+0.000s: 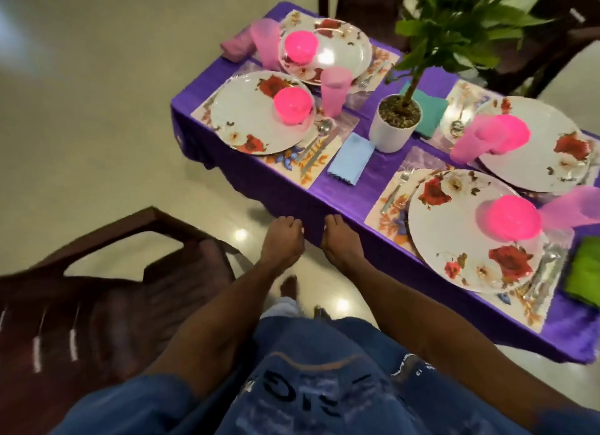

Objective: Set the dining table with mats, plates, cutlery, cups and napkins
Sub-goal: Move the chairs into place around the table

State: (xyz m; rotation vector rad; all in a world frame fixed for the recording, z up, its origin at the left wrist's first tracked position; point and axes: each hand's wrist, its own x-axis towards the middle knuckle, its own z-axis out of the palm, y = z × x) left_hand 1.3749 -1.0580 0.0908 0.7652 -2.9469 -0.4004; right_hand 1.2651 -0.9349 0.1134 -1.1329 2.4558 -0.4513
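A low table under a purple tablecloth (pixel 285 188) carries several floral mats (pixel 384 222), each with a white flowered plate (pixel 246 116) and an upturned pink bowl (pixel 508 218). Translucent pink cups (pixel 334 90) stand beside the plates. A fork (pixel 394 191) and a spoon (pixel 319 134) lie on the mats. Napkins lie nearby: light blue (pixel 350 158), teal (pixel 430 111), green (pixel 584 272) and purple (pixel 235 45). My left hand (pixel 282 241) and my right hand (pixel 341 239) are side by side at the cloth's near hanging edge, fingers curled on it.
A white pot with a leafy plant (pixel 394 123) stands mid-table. A dark wooden chair (pixel 97 304) is at my left, close to my legs. Pale glossy floor tiles (pixel 97 126) stretch left of the table. More dark chairs stand behind the table.
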